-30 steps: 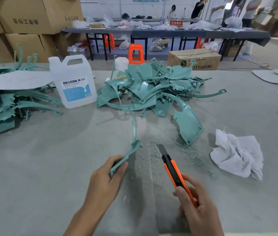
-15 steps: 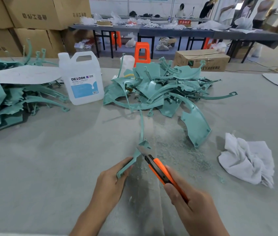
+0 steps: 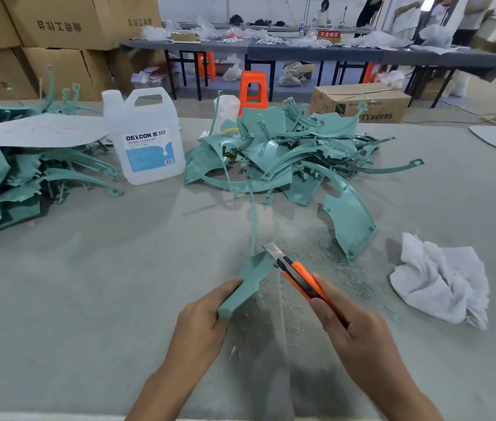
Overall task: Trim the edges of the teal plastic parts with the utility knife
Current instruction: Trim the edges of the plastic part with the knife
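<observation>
Left hand (image 3: 201, 326) grips curved teal plastic part (image 3: 248, 279) above the tabletop's (image 3: 88, 284) near edge. Right hand (image 3: 353, 332) grasps orange utility knife (image 3: 300, 276), steel blade touching the part's edge.

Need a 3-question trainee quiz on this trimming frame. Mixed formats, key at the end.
1. True or false: the right hand grips the utility knife while the left hand holds a teal part.
2. Multiple choice: what lies on the table to the right of the right hand?
A) an orange stool
B) a crumpled white cloth
C) a cardboard box
3. Fill in: the label on the white jug reads ___.

Key: 1 true; 2 B; 3 DEXCON.
</observation>
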Tool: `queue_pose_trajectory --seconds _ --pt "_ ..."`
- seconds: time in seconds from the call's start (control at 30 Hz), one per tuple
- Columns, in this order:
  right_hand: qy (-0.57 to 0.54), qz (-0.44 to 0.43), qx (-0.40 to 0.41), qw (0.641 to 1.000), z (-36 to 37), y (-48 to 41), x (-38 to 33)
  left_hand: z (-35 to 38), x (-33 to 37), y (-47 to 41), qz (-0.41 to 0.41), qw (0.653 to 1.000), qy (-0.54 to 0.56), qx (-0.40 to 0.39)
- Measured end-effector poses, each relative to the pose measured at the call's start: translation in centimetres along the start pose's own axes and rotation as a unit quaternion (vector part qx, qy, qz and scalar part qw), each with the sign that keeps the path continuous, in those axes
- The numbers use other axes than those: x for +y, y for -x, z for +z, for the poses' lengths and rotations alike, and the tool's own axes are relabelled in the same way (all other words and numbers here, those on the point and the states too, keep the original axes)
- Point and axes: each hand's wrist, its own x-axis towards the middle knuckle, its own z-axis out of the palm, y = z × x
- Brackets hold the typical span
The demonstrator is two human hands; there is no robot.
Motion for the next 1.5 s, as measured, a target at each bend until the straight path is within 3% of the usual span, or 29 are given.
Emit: queue_pose_trajectory --seconds 0.1,0.2,0.37,0.5,0.67,0.83,0.93,1.03,1.13,1.2,1.4,1.5 --pt "0.012 -0.030 0.022 0.999 -0.2 -0.1 0.0 -0.3 0.7 0.0 -0.012 1.000 0.016 0.013" --pt "-0.012 -0.073 -0.021 0.997 0.2 0.6 -0.4 -0.5 1.3 -0.2 -0.017 0.999 0.033 0.032" --pt "0.033 -0.025 0.032 0.999 -0.8 -1.6 1.2 -0.5 0.9 -0.4 -0.033 0.996 0.068 0.041" --pt "-0.034 -0.090 -0.032 0.995 0.2 0.0 1.2 -0.7 1.2 -0.3 -0.036 0.997 0.063 0.037" --pt "-0.019 -0.047 0.034 0.998 0.4 -0.9 1.8 -0.7 1.4 -0.4 -0.041 0.997 0.060 0.038" --pt "-0.053 -0.079 -0.006 0.995 2.5 -0.2 0.3 -0.7 1.4 -0.5 -0.051 0.996 0.064 0.028" --pt "-0.024 -0.027 0.058 0.998 2.6 -1.7 1.8 -1.1 1.8 -0.4 -0.047 0.997 0.060 0.024" --pt "-0.068 0.070 0.124 0.987 2.9 -2.0 3.8 -1.9 2.2 -0.6 -0.042 0.997 0.061 0.003" --pt "-0.116 0.092 0.161 0.976 3.0 -1.8 4.7 -3.5 2.4 -1.1 0.052 0.998 -0.035 -0.005" --pt "-0.125 0.095 0.164 0.974 3.0 -1.9 4.6 -4.8 2.4 -1.2 0.072 0.991 -0.110 0.002" --pt "-0.154 0.092 0.162 0.970 3.2 -1.8 4.6 -7.3 0.3 -1.3 0.042 0.991 -0.052 -0.112" --pt "-0.174 0.078 0.168 0.967 3.2 -1.6 4.3 -7.7 0.0 -1.3 -0.014 0.989 -0.016 -0.150"
